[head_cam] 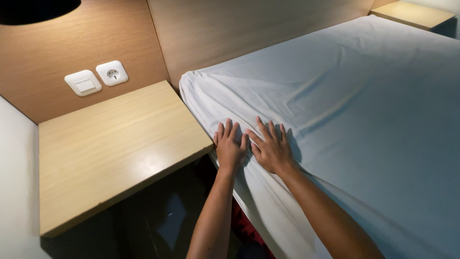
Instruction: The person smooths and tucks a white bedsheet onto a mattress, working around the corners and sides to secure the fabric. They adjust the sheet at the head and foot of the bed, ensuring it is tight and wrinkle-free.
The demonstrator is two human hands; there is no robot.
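At the near corner of a bed, seen from a head camera looking down, I have both hands pressed flat on a white bed sheet. My left hand and right hand lie side by side, thumbs almost touching, fingers spread and pointing toward the headboard. Neither hand pinches or grasps anything; the palms simply bear down on the cloth near the mattress edge.

The sheet covers the whole mattress, which runs away to the upper right. At the corner nearest the wall the cloth is bunched and rounded over the mattress, and shallow wrinkles fan out from there toward my hands.

I judge the sheet to be light, thin and soft, with no stiffness of its own. It should slide easily under a flat palm and crease wherever it is pushed. The best places to take hold look like the loose edge hanging below my wrists, or the gathered corner, pinched between thumb and fingers.

Just to the left of the bed, a pale wooden bedside shelf is fixed to the wall, close to the mattress. Above it, a white light switch and a white wall socket sit side by side on the wood panel.
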